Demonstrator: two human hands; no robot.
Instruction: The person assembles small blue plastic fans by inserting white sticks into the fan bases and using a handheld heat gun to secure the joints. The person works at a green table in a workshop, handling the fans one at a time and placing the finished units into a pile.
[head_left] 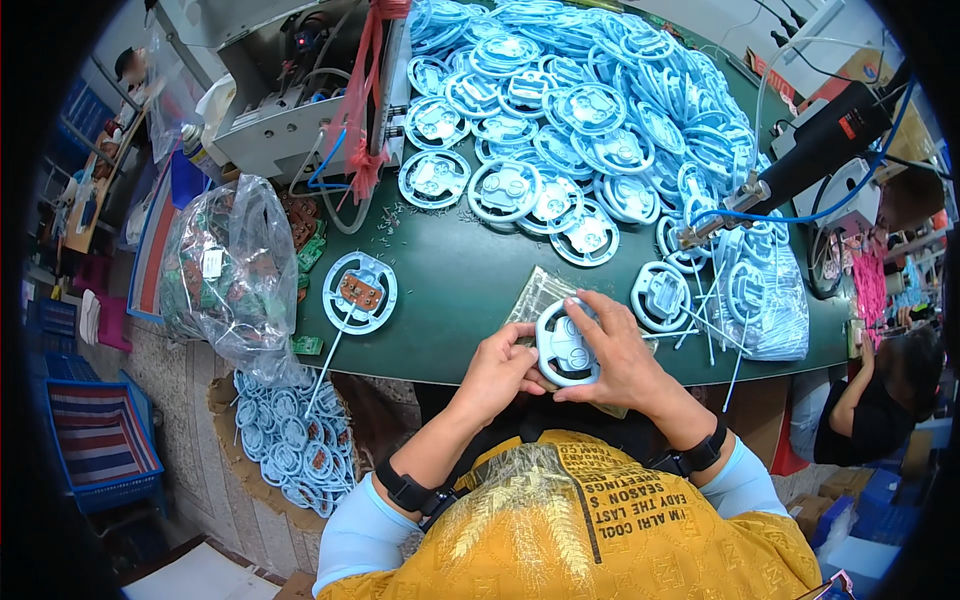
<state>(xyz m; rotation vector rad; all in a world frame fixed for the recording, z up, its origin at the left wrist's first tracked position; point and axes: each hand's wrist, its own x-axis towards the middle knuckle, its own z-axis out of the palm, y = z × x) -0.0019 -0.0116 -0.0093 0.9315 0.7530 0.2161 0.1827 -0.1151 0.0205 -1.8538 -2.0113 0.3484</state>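
Both hands hold a light blue toy steering wheel [568, 345] at the table's near edge. My left hand [500, 370] pinches its left rim. My right hand [620, 350] curls round the right side, with fingers over the top rim and thumb below. Under the wheel lies a clear, yellowish block [545, 290], partly hidden by the hands. To the left sits another wheel with a brown circuit board [360, 292] in it and a white rod reaching over the table edge. Right of my hands rests a wheel [660, 297] beside several white rods [712, 320].
A large heap of blue wheels [590, 110] covers the table's far side. A black power screwdriver [835, 130] hangs at right. At left are a metal machine [290, 130] and a plastic bag of green circuit boards [230, 270]. Below, a carton holds more wheels [290, 430]. Another person [880, 400] sits at right.
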